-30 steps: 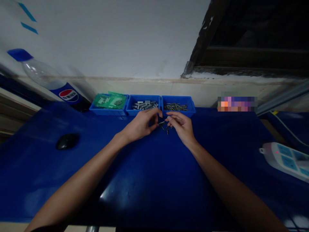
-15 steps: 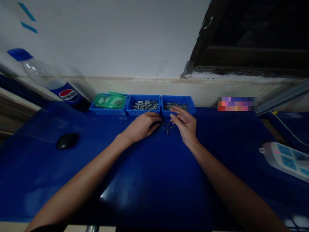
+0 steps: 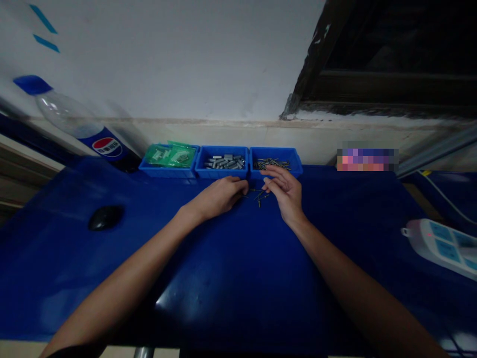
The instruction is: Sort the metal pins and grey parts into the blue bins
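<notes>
A few thin, brass-coloured screws (image 3: 260, 197) lie loose on the blue tabletop between my two hands. My left hand (image 3: 223, 194) is closed at their left, its thumb and fingers pinching one screw (image 3: 244, 196) whose end pokes out. On the other side, my right hand (image 3: 286, 191) hovers with its fingers loosely bent and apart, the thumb tip close to the loose screws. Just behind it stands a blue bin (image 3: 294, 161) of similar long screws (image 3: 274, 163). The middle blue bin (image 3: 221, 173) holds small grey metal pieces (image 3: 225, 162).
A left-hand blue bin (image 3: 167, 173) contains green plastic packets (image 3: 171, 155). Beside it leans a large cola bottle (image 3: 89, 129) in view. A black mouse (image 3: 106, 218) rests on the left, a white power strip (image 3: 441, 243) on the right. The wall (image 3: 194, 59) closes off the back.
My left fingers have curled in and closed on a screw at the left of the loose group. My right hand has barely moved.
</notes>
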`<state>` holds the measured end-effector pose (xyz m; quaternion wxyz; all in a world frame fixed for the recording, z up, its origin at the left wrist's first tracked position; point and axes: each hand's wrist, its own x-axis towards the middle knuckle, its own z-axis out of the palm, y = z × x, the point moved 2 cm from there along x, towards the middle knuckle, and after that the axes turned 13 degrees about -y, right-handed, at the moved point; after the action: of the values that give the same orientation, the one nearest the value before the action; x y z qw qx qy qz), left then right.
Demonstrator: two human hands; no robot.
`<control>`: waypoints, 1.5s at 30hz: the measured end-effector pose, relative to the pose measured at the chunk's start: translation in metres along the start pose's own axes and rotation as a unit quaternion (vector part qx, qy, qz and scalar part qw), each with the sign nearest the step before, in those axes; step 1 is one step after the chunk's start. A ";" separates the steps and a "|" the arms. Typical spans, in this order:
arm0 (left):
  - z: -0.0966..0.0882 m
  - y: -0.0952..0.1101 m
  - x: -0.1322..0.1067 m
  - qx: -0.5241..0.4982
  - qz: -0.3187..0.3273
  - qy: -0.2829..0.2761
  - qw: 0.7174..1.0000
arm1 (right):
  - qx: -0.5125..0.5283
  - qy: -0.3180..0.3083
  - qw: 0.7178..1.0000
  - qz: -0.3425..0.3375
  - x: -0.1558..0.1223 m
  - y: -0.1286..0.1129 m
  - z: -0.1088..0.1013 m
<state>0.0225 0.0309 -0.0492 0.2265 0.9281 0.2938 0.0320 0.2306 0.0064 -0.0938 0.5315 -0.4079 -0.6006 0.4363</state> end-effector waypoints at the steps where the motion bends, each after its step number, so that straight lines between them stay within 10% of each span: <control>1: -0.001 0.000 0.000 -0.014 0.004 0.007 1.000 | 0.001 -0.001 1.000 -0.001 0.000 0.000 0.000; 12: -0.008 0.006 0.002 -0.245 0.027 0.144 0.958 | 0.034 -0.052 0.997 0.035 0.003 -0.001 0.007; 24: -0.002 0.005 0.004 -0.226 -0.003 0.189 0.956 | 0.078 -0.094 0.992 0.037 0.003 -0.002 0.005; 31: 0.002 0.012 0.005 -0.014 0.012 0.086 0.996 | 0.068 0.066 0.995 -0.002 0.005 -0.001 0.001; 36: 0.014 0.021 0.009 0.055 0.092 0.002 0.994 | 0.068 0.073 0.995 -0.009 0.005 0.003 -0.001; 45: 0.008 0.013 0.006 0.094 -0.004 0.005 0.996 | 0.054 0.051 0.997 -0.013 0.003 0.003 -0.001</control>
<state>0.0359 0.0213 -0.0509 0.1369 0.9438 0.3007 0.0077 0.2315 0.0106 -0.0953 0.5887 -0.3922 -0.5534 0.4398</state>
